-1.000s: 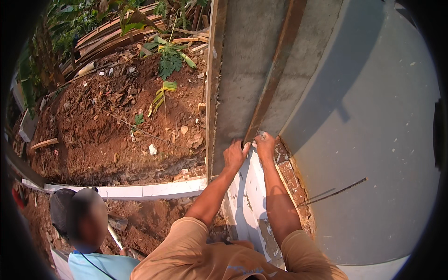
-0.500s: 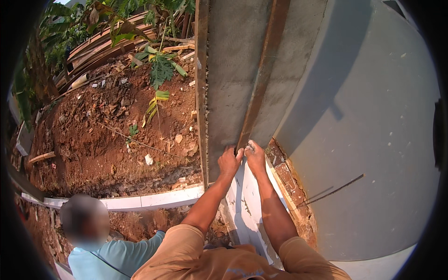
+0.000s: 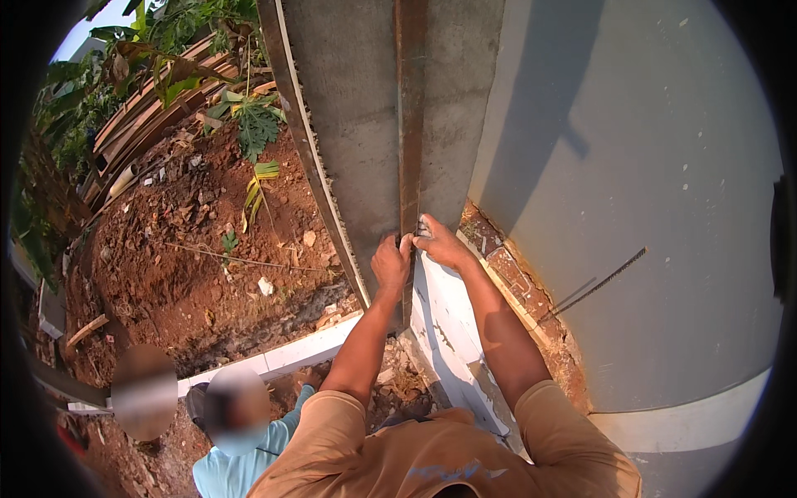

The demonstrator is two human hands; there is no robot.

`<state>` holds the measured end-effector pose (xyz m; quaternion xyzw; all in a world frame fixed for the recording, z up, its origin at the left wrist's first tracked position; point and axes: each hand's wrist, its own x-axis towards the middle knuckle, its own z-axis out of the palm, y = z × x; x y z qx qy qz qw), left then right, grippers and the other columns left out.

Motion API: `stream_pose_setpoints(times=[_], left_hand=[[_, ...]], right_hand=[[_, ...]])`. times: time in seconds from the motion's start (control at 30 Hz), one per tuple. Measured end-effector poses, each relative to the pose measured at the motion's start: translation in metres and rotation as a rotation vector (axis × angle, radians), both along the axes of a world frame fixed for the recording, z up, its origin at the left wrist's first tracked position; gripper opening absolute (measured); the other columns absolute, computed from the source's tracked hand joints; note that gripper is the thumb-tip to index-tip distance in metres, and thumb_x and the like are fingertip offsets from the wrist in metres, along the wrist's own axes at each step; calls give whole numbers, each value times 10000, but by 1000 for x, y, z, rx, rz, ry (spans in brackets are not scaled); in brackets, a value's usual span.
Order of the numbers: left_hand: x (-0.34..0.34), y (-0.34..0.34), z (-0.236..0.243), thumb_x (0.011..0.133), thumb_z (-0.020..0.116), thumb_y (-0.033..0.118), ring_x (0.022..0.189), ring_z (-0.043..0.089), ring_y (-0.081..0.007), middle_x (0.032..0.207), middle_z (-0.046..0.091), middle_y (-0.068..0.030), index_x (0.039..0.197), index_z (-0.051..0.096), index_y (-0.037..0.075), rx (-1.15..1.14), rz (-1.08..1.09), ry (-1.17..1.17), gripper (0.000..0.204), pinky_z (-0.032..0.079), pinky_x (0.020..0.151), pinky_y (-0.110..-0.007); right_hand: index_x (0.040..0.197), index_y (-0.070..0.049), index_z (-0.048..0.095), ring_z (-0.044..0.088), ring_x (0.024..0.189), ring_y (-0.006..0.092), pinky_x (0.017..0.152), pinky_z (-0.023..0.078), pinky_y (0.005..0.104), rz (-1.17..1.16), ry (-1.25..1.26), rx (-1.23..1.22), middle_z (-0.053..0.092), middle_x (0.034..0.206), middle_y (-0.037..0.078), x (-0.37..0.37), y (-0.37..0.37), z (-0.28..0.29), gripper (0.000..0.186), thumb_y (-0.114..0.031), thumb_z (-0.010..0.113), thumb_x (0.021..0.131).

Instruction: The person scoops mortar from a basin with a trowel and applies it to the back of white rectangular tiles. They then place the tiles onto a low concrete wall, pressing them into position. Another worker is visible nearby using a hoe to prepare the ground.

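Observation:
A long, narrow brown straightedge (image 3: 410,108) lies lengthwise against a wall of fresh grey plaster (image 3: 353,100). My left hand (image 3: 390,261) grips its left edge near the lower end, with fingers curled and thumb pressed on it. On the opposite edge, my right hand (image 3: 442,244) pinches the bar, the thumb ends of both hands nearly meeting. Grey smears mark my right fingers. Below the hands, the bar's lower tip shows beside white blocks (image 3: 444,307). Parts of the fingers are hidden behind the bar.
A brown edge board (image 3: 314,149) borders the plaster on the left. A smooth grey wall (image 3: 656,207) stands right, with a rusty rod (image 3: 602,280) jutting out. Red soil (image 3: 199,241), stacked planks (image 3: 158,100) and a low white block row (image 3: 290,353) lie left. A co-worker in light blue (image 3: 241,465) is close by.
The straightedge and my hands sit further left and higher in view, and the bar looks less slanted. The whole view has shifted. The co-worker appears nearer to me; a second blurred head shows.

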<state>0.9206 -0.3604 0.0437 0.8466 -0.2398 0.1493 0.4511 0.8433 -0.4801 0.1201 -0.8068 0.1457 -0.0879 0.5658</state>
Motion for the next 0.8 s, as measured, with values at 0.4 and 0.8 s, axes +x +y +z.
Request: stream_pose_setpoints(times=[0.4, 0.8], left_hand=[[-7, 20, -44, 943, 719, 413, 752, 632, -155, 999, 671, -103, 1247, 606, -42, -472, -137, 228, 559, 491, 614, -280], [-131, 45, -84, 976, 656, 449, 1076, 634, -253, 1346, 560, -161, 1484, 403, 68, -249, -312, 1127, 683, 570, 733, -367]], right_hand=[[1466, -118, 497, 593, 1243, 267, 1047, 461, 381, -117, 270, -336, 620, 1355, 176, -234, -80, -13, 569, -268, 631, 934], [1375, -69, 578, 663, 1102, 281, 966, 516, 394, -341, 553, -7, 694, 1186, 172, -473, 24, -55, 480, -141, 688, 913]])
